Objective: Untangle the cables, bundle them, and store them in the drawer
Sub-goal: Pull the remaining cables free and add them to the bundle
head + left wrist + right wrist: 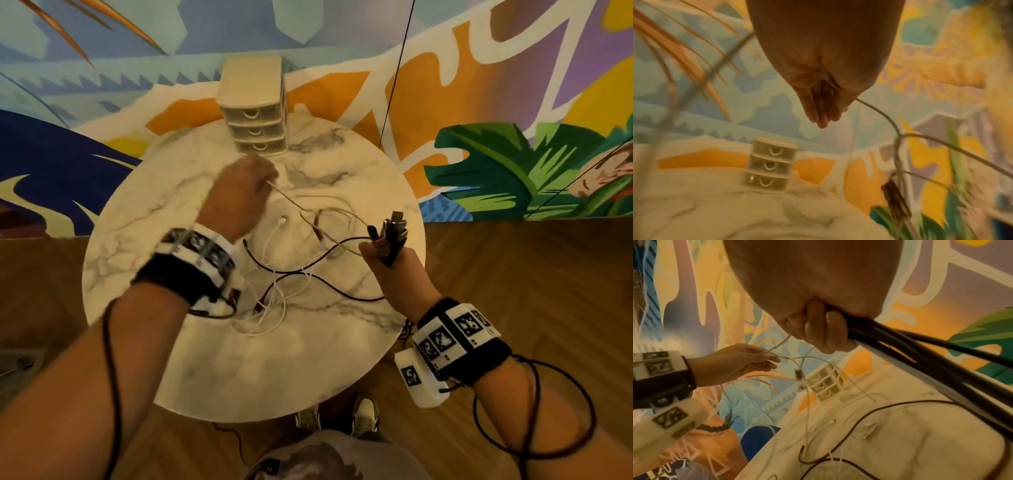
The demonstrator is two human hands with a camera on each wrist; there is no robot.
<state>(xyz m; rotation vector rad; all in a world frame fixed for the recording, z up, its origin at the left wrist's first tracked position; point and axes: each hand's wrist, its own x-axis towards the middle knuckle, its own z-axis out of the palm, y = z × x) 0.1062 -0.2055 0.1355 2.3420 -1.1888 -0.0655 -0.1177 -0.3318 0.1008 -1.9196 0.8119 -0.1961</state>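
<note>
My left hand (265,178) is raised over the round marble table (191,359) and pinches a thin pale cable (291,202). That cable runs slack down to a brown connector (317,230). In the left wrist view it leaves the left hand (824,113) as a thin strand (879,112). At the table's right side my right hand (380,253) grips a bunch of dark cable ends and plugs (394,228). The right wrist view shows its fingers (818,327) curled round black cables (920,356). A black cable (308,270) and a white cable (277,308) lie tangled on the table.
A small cream three-drawer unit (255,116) stands at the table's far edge with all its drawers closed. Behind it is a painted mural wall. A wooden floor surrounds the table, and my shoes (364,416) show below its near edge.
</note>
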